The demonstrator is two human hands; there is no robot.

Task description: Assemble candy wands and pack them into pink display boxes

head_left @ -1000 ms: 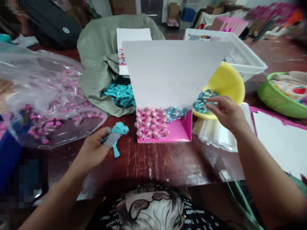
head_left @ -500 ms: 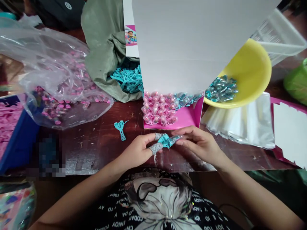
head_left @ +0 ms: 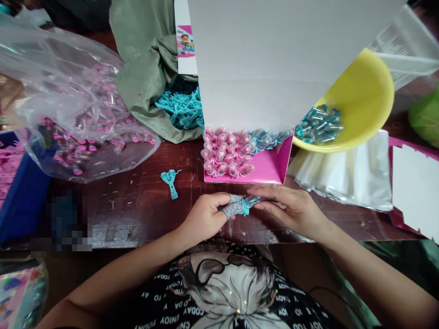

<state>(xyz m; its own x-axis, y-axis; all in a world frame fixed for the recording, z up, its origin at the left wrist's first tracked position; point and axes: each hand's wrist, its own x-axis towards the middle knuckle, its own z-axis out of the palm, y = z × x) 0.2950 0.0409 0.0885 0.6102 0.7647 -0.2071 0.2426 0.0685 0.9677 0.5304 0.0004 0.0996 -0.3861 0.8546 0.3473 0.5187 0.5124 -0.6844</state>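
My left hand (head_left: 209,214), with grey wraps on two fingers, grips a teal plastic piece (head_left: 245,206) in front of the box. The fingers of my right hand (head_left: 295,210) are closed on the clear capsule (head_left: 253,201) that sits against that piece. Just beyond the hands stands a pink display box (head_left: 269,167) with a tall white lid; rows of pink capsule pieces (head_left: 228,155) fill its left, and teal ones (head_left: 269,139) lie along its back. A loose teal piece (head_left: 170,183) lies on the table left of my hands.
A yellow bowl (head_left: 368,100) holds teal capsules at the right, above clear bags (head_left: 350,178). On the left are a clear bag of pink capsules (head_left: 99,164) and a blue bin (head_left: 25,201). A grey-green sack (head_left: 137,82) holds teal parts.
My left hand has moved slightly right, and the teal piece has turned and now sits closer around the capsule's end. The whole view has shifted slightly.
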